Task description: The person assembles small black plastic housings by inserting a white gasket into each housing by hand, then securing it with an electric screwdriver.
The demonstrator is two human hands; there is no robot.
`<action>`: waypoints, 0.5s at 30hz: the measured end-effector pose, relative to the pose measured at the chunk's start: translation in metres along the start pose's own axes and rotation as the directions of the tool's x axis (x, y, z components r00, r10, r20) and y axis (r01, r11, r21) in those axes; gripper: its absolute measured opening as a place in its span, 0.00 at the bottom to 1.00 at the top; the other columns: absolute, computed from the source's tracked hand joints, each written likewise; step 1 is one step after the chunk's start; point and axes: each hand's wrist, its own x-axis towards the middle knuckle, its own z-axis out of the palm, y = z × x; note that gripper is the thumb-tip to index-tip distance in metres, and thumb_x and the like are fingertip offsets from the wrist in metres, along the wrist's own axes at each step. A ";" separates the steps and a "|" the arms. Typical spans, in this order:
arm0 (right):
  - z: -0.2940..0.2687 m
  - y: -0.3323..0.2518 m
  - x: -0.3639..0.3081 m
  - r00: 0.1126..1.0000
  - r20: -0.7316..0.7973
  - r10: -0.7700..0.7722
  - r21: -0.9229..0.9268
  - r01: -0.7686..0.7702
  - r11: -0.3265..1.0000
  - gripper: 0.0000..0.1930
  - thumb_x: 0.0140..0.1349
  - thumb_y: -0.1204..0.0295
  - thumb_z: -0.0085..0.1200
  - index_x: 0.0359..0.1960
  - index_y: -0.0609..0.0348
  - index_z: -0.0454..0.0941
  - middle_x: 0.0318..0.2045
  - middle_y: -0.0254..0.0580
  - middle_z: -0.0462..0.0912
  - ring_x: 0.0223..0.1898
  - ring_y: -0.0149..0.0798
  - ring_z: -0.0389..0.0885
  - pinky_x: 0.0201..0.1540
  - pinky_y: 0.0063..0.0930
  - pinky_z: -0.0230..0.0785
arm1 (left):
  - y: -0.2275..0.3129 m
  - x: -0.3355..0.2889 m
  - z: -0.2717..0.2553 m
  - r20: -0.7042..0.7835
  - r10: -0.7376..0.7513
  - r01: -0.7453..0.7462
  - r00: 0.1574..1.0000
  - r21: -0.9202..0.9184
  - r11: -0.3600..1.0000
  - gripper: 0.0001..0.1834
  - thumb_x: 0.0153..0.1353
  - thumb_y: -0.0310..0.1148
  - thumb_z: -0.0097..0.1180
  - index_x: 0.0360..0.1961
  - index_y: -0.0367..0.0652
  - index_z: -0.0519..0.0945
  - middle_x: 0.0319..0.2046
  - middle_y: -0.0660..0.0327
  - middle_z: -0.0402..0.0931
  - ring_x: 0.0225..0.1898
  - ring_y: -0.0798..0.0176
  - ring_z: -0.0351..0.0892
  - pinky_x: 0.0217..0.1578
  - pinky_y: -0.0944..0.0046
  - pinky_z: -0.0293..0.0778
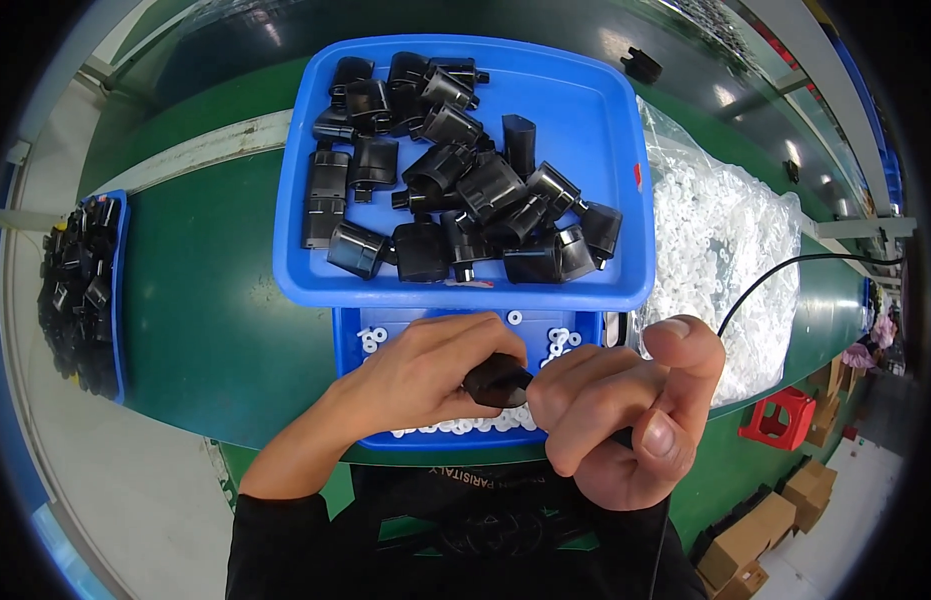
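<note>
My left hand [420, 370] is closed around a black plastic part [497, 382], held above the lower blue tray [347, 330]. Close against that part, my right hand [625, 415] has its lower fingers curled in, while the thumb and another finger stand away. Something dark shows between the curled fingers, mostly hidden, and I cannot make out what it is. Small white rings [557, 345] lie in the lower tray around and beneath my hands. Beyond them a larger blue tray [630, 200] holds many glossy black plastic housings [490, 188], some with a narrow neck.
A clear bag [725, 260] full of white rings lies to the right. A thin black cable [785, 264] runs behind my right hand. At the far left stands a blue bin [119, 290] of black parts. A red stool [777, 417] and cartons [750, 535] are on the floor at right.
</note>
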 end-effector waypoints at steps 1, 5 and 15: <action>-0.002 0.001 -0.001 0.999 0.034 -0.031 0.031 0.030 0.999 0.26 0.70 0.64 0.37 0.59 0.78 0.56 0.13 0.41 0.70 0.14 0.28 0.65 0.24 0.23 0.59 | -0.001 0.000 0.000 -0.003 -0.002 0.002 1.000 0.000 1.000 0.25 0.39 0.24 0.70 0.40 0.39 0.74 0.31 0.56 0.73 0.31 0.51 0.76 0.30 0.59 0.73; 0.003 0.005 0.001 1.000 -0.012 -0.001 -0.013 0.001 1.000 0.18 0.71 0.65 0.37 0.55 0.64 0.57 0.06 0.38 0.66 0.05 0.30 0.53 0.10 0.27 0.46 | 0.000 -0.001 0.001 0.013 -0.004 0.003 1.000 0.032 0.999 0.24 0.39 0.26 0.70 0.39 0.38 0.74 0.31 0.56 0.73 0.32 0.49 0.76 0.31 0.57 0.73; 0.001 0.016 0.000 0.999 0.022 0.028 -0.056 -0.026 0.998 0.15 0.70 0.62 0.37 0.39 0.62 0.67 0.06 0.37 0.64 0.06 0.31 0.54 0.12 0.29 0.46 | -0.002 -0.003 0.005 -0.143 0.071 -0.041 0.987 0.199 0.979 0.24 0.37 0.30 0.72 0.35 0.39 0.74 0.27 0.56 0.73 0.28 0.51 0.76 0.28 0.58 0.72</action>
